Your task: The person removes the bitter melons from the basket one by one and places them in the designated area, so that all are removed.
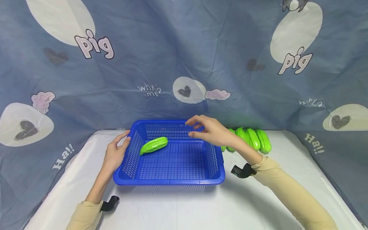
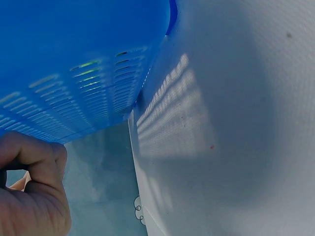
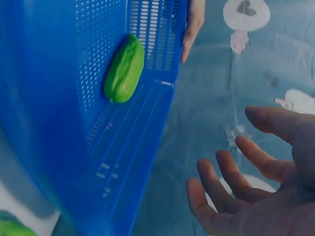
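Observation:
A blue plastic basket (image 1: 172, 181) with slotted walls stands on the white table. One bright green, ridged bitter melon (image 1: 154, 145) lies inside, toward the back left. At the basket's left rim, my left hand (image 1: 114, 155) grips the edge with thumb and forefinger; its bent fingers (image 2: 51, 160) show in the left wrist view. Over the back right of the basket hovers my right hand (image 1: 210, 129), holding nothing, its fingers spread and loosely bent. Several more bitter melons (image 1: 253, 139) lie side by side right of the basket, some partly hidden by the right hand and forearm.
The white table (image 1: 189, 207) runs back to a blue-grey printed cloth (image 1: 161, 57) hanging behind it and at both sides. Black wrist-worn devices (image 1: 243, 171) stick out from both sleeves.

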`<act>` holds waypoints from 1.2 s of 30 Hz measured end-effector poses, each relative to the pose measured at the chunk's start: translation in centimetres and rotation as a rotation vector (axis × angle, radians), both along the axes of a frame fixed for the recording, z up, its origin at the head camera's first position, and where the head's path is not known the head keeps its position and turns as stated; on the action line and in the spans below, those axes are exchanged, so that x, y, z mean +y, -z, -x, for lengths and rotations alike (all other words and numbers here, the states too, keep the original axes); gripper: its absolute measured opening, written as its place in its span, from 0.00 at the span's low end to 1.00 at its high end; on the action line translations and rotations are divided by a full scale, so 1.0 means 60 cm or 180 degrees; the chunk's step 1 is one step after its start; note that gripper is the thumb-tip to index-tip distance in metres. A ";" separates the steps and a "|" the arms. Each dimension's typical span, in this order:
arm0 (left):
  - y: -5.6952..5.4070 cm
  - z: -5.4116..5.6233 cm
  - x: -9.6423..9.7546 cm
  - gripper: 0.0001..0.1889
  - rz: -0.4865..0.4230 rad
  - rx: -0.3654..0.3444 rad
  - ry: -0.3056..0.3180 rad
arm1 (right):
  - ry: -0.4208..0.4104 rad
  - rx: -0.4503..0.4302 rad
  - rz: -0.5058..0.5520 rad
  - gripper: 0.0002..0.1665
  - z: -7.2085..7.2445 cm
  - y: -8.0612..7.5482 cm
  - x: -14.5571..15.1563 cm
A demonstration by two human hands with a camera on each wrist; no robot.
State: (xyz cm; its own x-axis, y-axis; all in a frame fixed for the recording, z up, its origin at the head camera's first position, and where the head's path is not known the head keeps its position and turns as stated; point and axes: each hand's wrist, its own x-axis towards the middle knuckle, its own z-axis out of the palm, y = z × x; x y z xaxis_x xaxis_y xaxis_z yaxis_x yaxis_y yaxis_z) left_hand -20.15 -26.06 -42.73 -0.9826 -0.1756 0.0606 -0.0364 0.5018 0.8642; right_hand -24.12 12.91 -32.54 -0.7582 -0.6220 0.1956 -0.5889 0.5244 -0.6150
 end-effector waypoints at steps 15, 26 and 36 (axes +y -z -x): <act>-0.002 -0.002 0.002 0.30 -0.0029 -0.0009 -0.0016 | -0.0378 -0.0018 -0.0341 0.25 0.017 0.009 -0.071; 0.001 0.000 0.001 0.29 -0.0042 -0.0003 -0.0029 | -0.0583 -0.0020 -0.0491 0.26 0.042 0.027 -0.115; -0.002 0.001 0.000 0.30 -0.0015 -0.0036 -0.0032 | -0.0673 -0.0015 -0.0649 0.26 0.048 0.038 -0.150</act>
